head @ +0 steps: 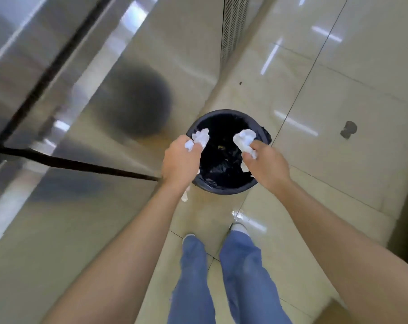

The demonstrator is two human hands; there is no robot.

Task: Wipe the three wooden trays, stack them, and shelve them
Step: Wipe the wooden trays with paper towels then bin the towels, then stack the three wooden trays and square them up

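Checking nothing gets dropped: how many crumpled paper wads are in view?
2: one wad in the left hand, one wad in the right hand, both over the bin. Others may hide inside.

floor (338, 66): glossy pale tiles are reflecting ceiling lights | bin (231, 187) with black liner is standing on it beside steel cabinet (58, 113) | my feet (239, 228) are standing behind bin | dark stain (348, 129) is marking tile

Bin (226, 183) mouth lies open below; steel cabinet (81, 113) crowds its left.

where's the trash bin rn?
Head view, centre frame: the black-lined trash bin stands on the tiled floor beside the steel cabinet, directly under both hands, each clutching crumpled tissue.
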